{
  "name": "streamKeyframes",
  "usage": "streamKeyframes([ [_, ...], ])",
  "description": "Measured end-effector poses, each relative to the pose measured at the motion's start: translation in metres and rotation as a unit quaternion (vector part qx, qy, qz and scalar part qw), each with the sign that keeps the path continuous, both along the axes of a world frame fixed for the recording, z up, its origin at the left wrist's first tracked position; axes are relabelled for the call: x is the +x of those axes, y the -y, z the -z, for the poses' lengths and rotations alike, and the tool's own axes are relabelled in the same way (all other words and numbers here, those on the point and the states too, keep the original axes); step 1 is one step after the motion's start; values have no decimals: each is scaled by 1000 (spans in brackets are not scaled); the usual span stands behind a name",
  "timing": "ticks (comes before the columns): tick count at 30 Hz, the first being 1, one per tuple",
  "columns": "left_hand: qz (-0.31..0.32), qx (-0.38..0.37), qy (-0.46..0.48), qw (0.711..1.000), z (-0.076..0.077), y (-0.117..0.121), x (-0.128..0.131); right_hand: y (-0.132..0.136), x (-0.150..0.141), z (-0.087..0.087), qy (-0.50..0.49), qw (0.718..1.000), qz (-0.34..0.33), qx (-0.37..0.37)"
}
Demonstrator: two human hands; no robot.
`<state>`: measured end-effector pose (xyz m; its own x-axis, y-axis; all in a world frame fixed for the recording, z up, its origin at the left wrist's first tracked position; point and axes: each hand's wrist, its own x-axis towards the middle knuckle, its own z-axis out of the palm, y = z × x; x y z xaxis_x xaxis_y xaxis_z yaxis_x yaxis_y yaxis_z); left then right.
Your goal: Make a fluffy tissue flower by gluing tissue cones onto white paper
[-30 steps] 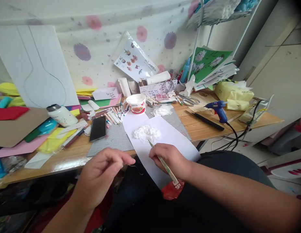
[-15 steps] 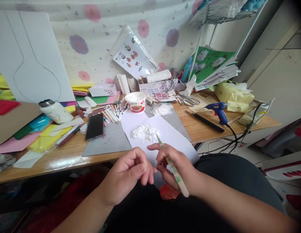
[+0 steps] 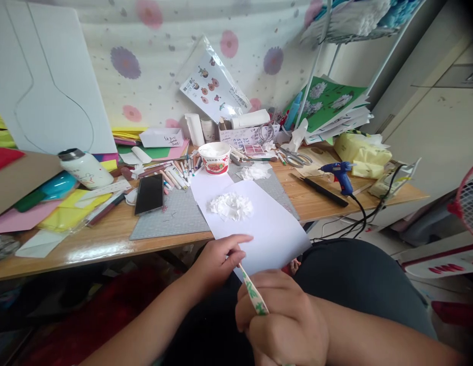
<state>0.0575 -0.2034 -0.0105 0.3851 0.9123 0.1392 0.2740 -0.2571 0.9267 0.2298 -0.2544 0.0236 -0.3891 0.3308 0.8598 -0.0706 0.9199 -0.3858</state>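
My right hand (image 3: 284, 315) is closed round a flat, pointed stick (image 3: 254, 292) with a green leaf pattern. Its tip points up and left and ends at or very near my left thumb; I cannot tell whether they touch. My left hand (image 3: 221, 256) has its index finger stretched out and the thumb apart from it, over the near left edge of a white paper sheet (image 3: 272, 218). Nothing shows between its fingers. On that sheet, beyond both hands, lies a ring of crumpled white paper bits (image 3: 231, 206). A white paper bowl (image 3: 214, 158) with a red print stands behind it.
Left are a black phone (image 3: 149, 194), several markers (image 3: 175, 178) and a white bottle (image 3: 86, 168). More white bits (image 3: 255, 171) lie on the grey cutting mat (image 3: 168, 223). Scissors (image 3: 297, 156), a blue glue gun (image 3: 338, 175) with its cord, and a black rod (image 3: 324, 192) lie right.
My right hand has come lower and nearer, turning to a fist round the stick, whose tip has left the paper pile. My left hand has turned, its index finger now stretched over the sheet.
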Motion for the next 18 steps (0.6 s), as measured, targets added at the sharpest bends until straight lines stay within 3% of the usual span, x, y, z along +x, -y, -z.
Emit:
streamKeyframes([
  [3, -51, 56, -36, 996, 2, -3, -2, -5, 7, 6, -26, 999, 33, 5],
  [6, -116, 129, -43, 984, -8, 2, -12, -28, 21, 12, -6, 997, 77, -8],
  [9, -97, 209, -40, 972, -23, 13, -15, -60, 27, 23, 45, 969, 174, -171],
  [11, -30, 259, -35, 965, -33, 21, -12, -75, 24, 31, 74, 947, 159, -269],
  [14, 72, 322, -26, 944, -42, 30, -10, -79, 14, 38, 100, 949, 93, -283],
  [16, 58, 339, -15, 939, -42, 31, -14, -70, 9, 39, 96, 959, 82, -254],
  [18, -32, 296, 1, 955, -34, 29, -20, -57, 6, 34, 83, 968, 79, -221],
])
